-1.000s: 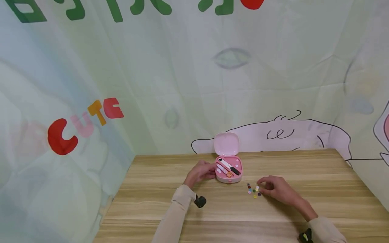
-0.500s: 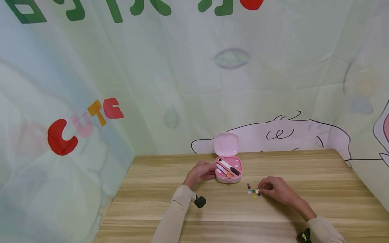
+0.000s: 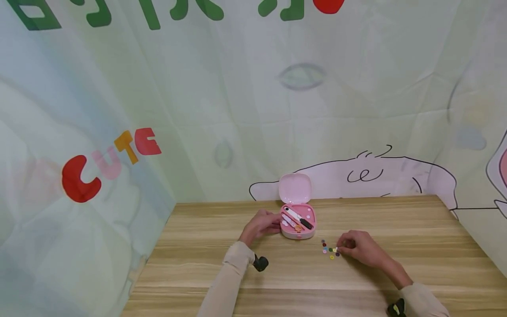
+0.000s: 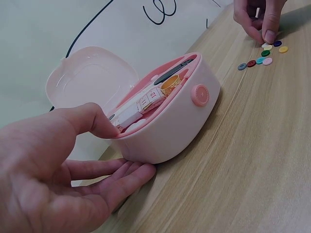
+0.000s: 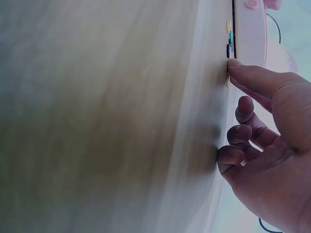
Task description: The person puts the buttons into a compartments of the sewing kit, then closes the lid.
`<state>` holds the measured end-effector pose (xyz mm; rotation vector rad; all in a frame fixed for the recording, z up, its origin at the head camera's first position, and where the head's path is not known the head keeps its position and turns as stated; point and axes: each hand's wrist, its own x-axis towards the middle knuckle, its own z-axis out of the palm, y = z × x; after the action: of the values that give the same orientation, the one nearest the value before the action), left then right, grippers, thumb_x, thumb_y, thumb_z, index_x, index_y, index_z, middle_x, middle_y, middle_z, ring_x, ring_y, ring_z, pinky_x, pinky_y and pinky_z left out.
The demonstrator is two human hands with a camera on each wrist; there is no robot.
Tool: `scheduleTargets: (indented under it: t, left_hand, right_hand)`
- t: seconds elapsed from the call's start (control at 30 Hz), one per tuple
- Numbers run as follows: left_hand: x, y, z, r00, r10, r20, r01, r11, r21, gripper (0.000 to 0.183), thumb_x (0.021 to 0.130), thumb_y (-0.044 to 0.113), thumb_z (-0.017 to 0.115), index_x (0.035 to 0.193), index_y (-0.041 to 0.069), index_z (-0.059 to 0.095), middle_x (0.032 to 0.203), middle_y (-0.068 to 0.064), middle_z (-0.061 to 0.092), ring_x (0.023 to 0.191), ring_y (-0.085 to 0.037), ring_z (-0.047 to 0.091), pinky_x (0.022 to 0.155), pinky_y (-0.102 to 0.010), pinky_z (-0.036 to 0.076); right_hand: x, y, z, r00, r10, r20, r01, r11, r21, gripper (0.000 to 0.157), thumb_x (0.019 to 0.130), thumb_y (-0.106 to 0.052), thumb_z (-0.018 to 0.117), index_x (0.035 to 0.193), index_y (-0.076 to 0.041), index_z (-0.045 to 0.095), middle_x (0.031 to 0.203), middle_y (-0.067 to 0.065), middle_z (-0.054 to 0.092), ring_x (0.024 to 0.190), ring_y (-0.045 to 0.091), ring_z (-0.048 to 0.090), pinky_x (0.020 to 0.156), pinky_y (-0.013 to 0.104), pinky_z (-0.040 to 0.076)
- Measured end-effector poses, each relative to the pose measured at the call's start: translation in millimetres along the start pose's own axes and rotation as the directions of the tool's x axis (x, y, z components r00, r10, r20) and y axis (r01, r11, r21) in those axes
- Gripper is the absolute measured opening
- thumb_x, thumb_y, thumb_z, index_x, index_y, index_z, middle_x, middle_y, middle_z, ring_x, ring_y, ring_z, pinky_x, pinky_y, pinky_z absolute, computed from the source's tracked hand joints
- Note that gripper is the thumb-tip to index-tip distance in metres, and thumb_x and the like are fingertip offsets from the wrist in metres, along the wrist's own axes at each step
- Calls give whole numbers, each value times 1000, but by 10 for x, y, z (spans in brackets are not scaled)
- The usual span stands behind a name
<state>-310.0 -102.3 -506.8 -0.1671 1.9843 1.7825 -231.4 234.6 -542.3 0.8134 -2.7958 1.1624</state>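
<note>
At the left side of an open pink sewing box [image 4: 170,138], my left hand [image 3: 262,225] grips it, thumb over the rim and fingers low against the outer wall. Inside lie a tape measure [image 4: 150,98], a gold ring-like thimble [image 4: 170,85] and a black-handled tool [image 3: 306,223]. To the right, my right hand [image 3: 363,247] pinches a white button [image 4: 265,45] between thumb and index fingertip, right at the tabletop; the fingertips partly cover it. Beside them lie small buttons: navy [image 4: 277,43], yellow [image 4: 284,49], green [image 4: 265,53], pink [image 4: 267,61], red [image 4: 251,63] and grey [image 4: 242,66].
The box's lid [image 3: 295,188] stands raised at the back, in front of a printed curtain [image 3: 237,110]. A wooden table [image 3: 301,281] spreads under both hands, its far edge just behind the box.
My right hand's fingertips have closed together and shifted slightly toward me, over the white button. The left hand and the sewing box have stayed put.
</note>
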Motion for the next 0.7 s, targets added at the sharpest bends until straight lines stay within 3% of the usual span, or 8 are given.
scheduleTargets:
  t: [0.17,0.43,0.7]
  left_hand:
    - [-3,3,3,1000,-7,-6,7,1000,7,23,101,14,67,110,-7,69,99,-16,74,88,-21,70,89,-38,62]
    - [-20,13,14,1000,1,-9,-1,1000,3,22,101,13,67,109,-7,68,97,-15,74,87,-20,70,88,-37,62]
    - [-1,0,8,1000,2,-11,-1,1000,11,23,101,13,68,110,-8,69,99,-16,74,87,-20,70,87,-38,63]
  right_hand:
    - [-9,26,-17,1000,14,14,-13,1000,-12,8,89,-10,81,91,-16,76,79,-12,60,72,3,52,62,23,49]
    - [-38,33,-56,999,-8,37,8,1000,-3,17,86,1,78,97,-12,77,84,-10,62,75,4,53,64,24,50]
    - [-46,47,-62,999,32,22,-32,999,-17,15,87,-2,80,94,-14,76,82,-11,61,74,4,52,63,24,49]
